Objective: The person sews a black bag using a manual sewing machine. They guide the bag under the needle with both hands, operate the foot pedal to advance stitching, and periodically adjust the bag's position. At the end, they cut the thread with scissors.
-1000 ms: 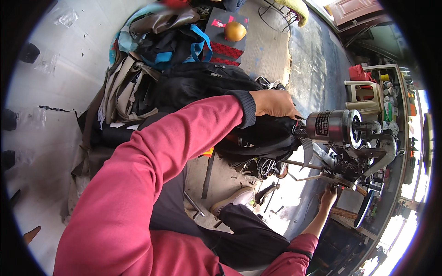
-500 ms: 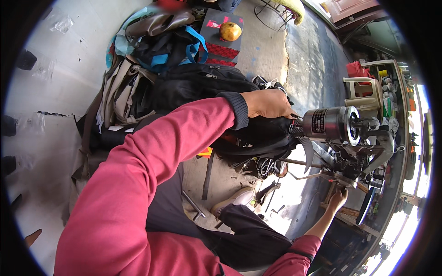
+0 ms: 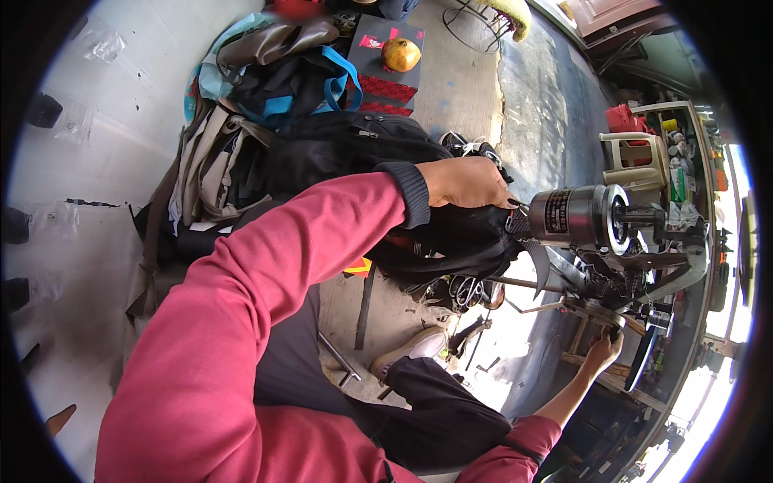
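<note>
Pinching the black backpack (image 3: 330, 153) in the left grip (image 3: 469, 182), with thumb and fingers together on dark fabric just beside the left end of the hand-cranked sewing machine (image 3: 568, 216). Clamping the right grip (image 3: 604, 351) on the near edge of the handwheel (image 3: 594, 311). Finding the backpack lying across the middle of the scene, reaching from the blue-trimmed bag (image 3: 280, 105) at far left to the machine at right. Showing a grey webbing strap (image 3: 538, 262) curving down beside the machine.

Possibly risking a pricked thumb, from holding fingertips so near the machine's working end. Perhaps risking a snagged strap, from letting its loose tail hang close to moving parts. Perhaps risking a puckered or crooked seam too, from letting the pack's bulk drag against the left grip.

Leaving the needle and any stitches impossible to make out around the left fingertips. Covering part of the backpack with the pink sleeve (image 3: 318, 229). Making exact contact between right fingertips and handwheel hard to read. Washing out the floor (image 3: 515, 346) below the machine with glare. Losing the shape of dark clutter (image 3: 460, 295) below the backpack, and cutting off a blurred red object (image 3: 299, 8) at the far edge.
</note>
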Demonstrator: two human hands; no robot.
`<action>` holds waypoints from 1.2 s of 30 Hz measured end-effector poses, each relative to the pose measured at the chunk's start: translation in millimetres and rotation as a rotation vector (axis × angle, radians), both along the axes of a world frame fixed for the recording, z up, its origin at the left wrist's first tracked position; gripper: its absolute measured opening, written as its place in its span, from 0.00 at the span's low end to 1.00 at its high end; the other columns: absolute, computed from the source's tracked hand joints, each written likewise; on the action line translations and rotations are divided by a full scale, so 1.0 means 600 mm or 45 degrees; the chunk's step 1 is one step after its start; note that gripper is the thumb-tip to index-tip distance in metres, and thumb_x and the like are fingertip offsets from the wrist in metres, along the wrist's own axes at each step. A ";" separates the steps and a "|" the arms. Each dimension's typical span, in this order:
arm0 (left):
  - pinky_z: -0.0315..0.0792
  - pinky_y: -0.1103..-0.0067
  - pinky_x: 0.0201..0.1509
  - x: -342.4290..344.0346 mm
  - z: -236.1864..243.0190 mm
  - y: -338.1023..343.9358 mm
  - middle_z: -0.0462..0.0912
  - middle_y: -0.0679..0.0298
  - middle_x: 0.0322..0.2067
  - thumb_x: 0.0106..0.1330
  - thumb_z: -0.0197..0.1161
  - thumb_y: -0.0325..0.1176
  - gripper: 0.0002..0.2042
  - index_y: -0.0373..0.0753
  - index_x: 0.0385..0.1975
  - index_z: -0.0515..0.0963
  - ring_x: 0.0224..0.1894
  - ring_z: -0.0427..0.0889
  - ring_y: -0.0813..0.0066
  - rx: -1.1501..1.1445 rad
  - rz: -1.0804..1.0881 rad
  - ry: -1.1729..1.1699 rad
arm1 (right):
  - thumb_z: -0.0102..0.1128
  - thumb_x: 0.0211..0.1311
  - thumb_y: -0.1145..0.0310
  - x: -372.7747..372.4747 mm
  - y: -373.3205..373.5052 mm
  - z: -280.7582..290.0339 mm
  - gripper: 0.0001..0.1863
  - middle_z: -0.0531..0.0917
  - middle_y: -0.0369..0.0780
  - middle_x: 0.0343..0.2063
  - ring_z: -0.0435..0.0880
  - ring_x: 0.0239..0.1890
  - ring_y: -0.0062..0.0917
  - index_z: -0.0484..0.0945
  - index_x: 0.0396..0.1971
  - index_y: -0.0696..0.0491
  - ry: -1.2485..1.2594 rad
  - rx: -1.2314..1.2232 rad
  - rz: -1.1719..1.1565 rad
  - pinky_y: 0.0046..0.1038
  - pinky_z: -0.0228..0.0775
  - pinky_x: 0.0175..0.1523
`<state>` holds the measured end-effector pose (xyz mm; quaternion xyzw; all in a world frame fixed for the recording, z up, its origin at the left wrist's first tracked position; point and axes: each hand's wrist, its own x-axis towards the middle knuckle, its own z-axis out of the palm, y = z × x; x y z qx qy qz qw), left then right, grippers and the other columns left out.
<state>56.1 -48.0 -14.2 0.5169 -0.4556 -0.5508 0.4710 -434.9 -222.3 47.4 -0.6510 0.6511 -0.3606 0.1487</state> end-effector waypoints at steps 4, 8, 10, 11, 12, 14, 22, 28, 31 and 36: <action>0.68 0.81 0.44 -0.001 -0.001 0.005 0.84 0.67 0.30 0.73 0.62 0.44 0.19 0.30 0.36 0.86 0.35 0.73 0.82 -0.008 0.043 0.013 | 0.57 0.70 0.72 -0.028 -0.028 -0.098 0.02 0.75 0.34 0.19 0.71 0.14 0.18 0.76 0.37 0.54 -0.031 0.343 -0.081 0.22 0.64 0.19; 0.69 0.78 0.46 -0.005 -0.001 0.008 0.82 0.65 0.31 0.73 0.60 0.45 0.21 0.27 0.36 0.83 0.35 0.73 0.79 -0.048 0.115 -0.013 | 0.58 0.72 0.68 0.039 0.026 -0.136 0.10 0.77 0.36 0.18 0.79 0.14 0.22 0.74 0.48 0.54 0.151 0.823 0.262 0.25 0.68 0.16; 0.69 0.77 0.46 -0.005 -0.002 0.008 0.82 0.65 0.31 0.73 0.60 0.44 0.21 0.27 0.36 0.83 0.35 0.74 0.78 -0.084 0.115 -0.025 | 0.58 0.72 0.68 0.075 0.056 -0.107 0.09 0.78 0.36 0.19 0.79 0.16 0.21 0.75 0.46 0.55 0.106 0.797 0.430 0.23 0.70 0.21; 0.70 0.76 0.46 -0.004 -0.003 0.007 0.82 0.64 0.31 0.73 0.60 0.44 0.21 0.27 0.37 0.83 0.36 0.74 0.78 -0.072 0.090 -0.057 | 0.59 0.72 0.68 0.084 0.070 -0.086 0.09 0.78 0.36 0.19 0.79 0.16 0.20 0.76 0.46 0.55 0.037 0.730 0.479 0.22 0.69 0.22; 0.70 0.76 0.47 -0.002 -0.003 0.006 0.83 0.63 0.31 0.72 0.60 0.44 0.21 0.27 0.37 0.83 0.36 0.75 0.77 -0.060 0.064 -0.090 | 0.59 0.72 0.67 0.088 0.077 -0.060 0.09 0.77 0.35 0.18 0.79 0.17 0.19 0.76 0.45 0.55 -0.057 0.663 0.580 0.22 0.69 0.23; 0.70 0.76 0.46 0.000 -0.004 0.005 0.83 0.63 0.31 0.72 0.60 0.45 0.21 0.26 0.37 0.83 0.36 0.76 0.77 -0.062 0.056 -0.115 | 0.60 0.71 0.67 0.076 0.077 -0.010 0.07 0.75 0.33 0.18 0.74 0.16 0.17 0.78 0.41 0.55 -0.084 0.298 0.492 0.20 0.66 0.24; 0.70 0.78 0.46 0.002 0.006 0.010 0.82 0.64 0.29 0.73 0.60 0.46 0.22 0.26 0.36 0.82 0.34 0.74 0.77 0.000 0.020 -0.090 | 0.57 0.70 0.71 -0.018 -0.017 -0.074 0.04 0.73 0.34 0.18 0.69 0.14 0.18 0.76 0.37 0.54 0.003 0.230 -0.045 0.24 0.58 0.18; 0.70 0.78 0.49 0.005 0.008 0.009 0.84 0.62 0.33 0.73 0.60 0.46 0.22 0.28 0.40 0.83 0.37 0.77 0.75 -0.050 -0.005 -0.131 | 0.58 0.71 0.68 0.088 0.060 -0.109 0.08 0.76 0.35 0.17 0.76 0.16 0.20 0.75 0.37 0.57 0.035 0.773 0.407 0.24 0.65 0.21; 0.71 0.79 0.52 0.005 0.003 0.006 0.87 0.58 0.38 0.73 0.59 0.46 0.22 0.29 0.46 0.83 0.41 0.79 0.72 -0.040 -0.004 -0.156 | 0.60 0.71 0.63 0.089 0.080 -0.027 0.11 0.78 0.35 0.18 0.79 0.17 0.19 0.78 0.36 0.57 -0.027 0.510 0.471 0.22 0.70 0.25; 0.71 0.79 0.56 0.007 -0.002 0.009 0.88 0.55 0.47 0.74 0.57 0.44 0.20 0.32 0.52 0.83 0.44 0.82 0.70 -0.309 -0.067 -0.308 | 0.59 0.67 0.70 0.000 0.005 0.008 0.05 0.77 0.32 0.21 0.73 0.19 0.17 0.79 0.38 0.54 0.052 -0.011 0.069 0.22 0.64 0.23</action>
